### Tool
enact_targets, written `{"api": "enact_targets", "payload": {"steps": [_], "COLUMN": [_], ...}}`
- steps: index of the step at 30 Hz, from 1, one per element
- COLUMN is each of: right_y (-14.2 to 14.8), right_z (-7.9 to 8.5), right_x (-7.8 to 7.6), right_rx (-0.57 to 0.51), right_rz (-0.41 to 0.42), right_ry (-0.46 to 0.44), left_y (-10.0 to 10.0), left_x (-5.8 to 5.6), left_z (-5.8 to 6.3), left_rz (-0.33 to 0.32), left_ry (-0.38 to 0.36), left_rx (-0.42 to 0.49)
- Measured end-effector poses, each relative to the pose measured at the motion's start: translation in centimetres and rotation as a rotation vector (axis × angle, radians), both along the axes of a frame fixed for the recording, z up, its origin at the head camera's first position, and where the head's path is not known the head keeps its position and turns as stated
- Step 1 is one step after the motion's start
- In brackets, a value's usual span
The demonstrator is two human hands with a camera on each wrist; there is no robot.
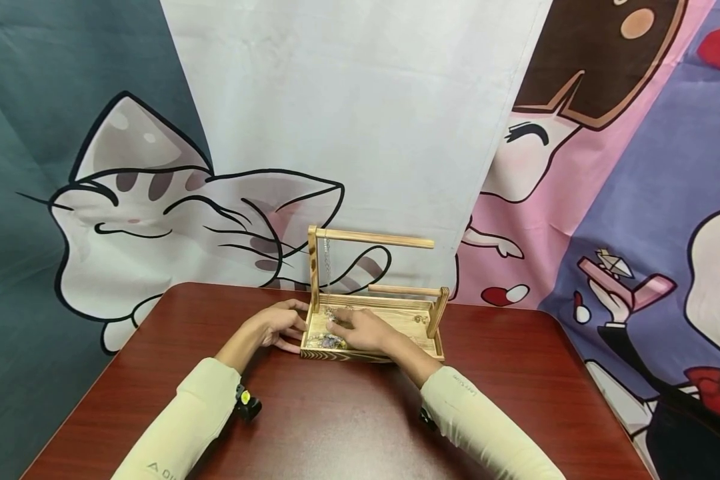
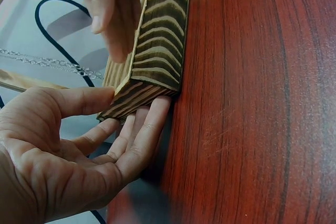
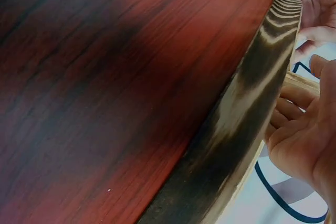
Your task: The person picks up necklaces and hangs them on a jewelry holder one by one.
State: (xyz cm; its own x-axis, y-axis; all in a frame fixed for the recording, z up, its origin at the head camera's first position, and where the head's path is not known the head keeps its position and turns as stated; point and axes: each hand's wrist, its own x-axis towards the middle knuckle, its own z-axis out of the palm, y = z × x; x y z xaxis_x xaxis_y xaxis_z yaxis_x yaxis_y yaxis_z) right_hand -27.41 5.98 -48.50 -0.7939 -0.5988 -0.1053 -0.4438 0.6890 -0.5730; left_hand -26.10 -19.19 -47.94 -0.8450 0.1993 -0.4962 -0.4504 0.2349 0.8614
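Observation:
A wooden jewelry stand [image 1: 372, 355] has a shallow tray base and two horizontal bars. My left hand [image 1: 280, 325] is at its left end; in the left wrist view the thumb tip touches the rim and the fairly straight fingers press against the outer end wall. Over the tray, my right hand [image 1: 366, 330] reaches in with fingers pointing down and thumb apart; nothing shows in its grasp. Beside its fingertips lies a pile of shiny beaded jewelry [image 1: 330, 341]. A silver chain necklace [image 1: 327, 260] hangs from the upper bar [image 1: 375, 238] near the left post.
The stand rests on a dark red wood-grain table [image 1: 360, 413]. A shorter, lower bar [image 1: 405, 291] joins the right post. Some small jewelry [image 1: 420, 319] lies at the tray's right. Close behind the table hangs a printed cartoon cloth [image 1: 360, 133].

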Motion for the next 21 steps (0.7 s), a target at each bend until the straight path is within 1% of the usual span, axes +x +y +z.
{"api": "enact_targets", "payload": {"steps": [3,9,12,15,21], "right_y": [0.2,0.5,0.7,1.0,2.0], "right_z": [-0.3,-0.5,-0.5,-0.4,-0.1], "right_x": [-0.1,0.0,0.2,0.5,1.0], "right_rx": [0.052,0.168,0.215,0.252,0.287], "right_rz": [0.023,0.091,0.11,0.115,0.088], "right_ry": [0.014,0.083,0.11,0.129,0.107], "left_y": [0.1,0.1,0.1,0.1,0.0], "left_x": [0.1,0.2,0.2,0.2,0.2], "left_z": [0.1,0.0,0.0,0.1,0.1], "left_rz": [0.001,0.006,0.003,0.001,-0.005], "left_ry": [0.001,0.0,0.0,0.0,-0.001], "left_rx": [-0.004,-0.008,-0.011,-0.011,-0.002]}}
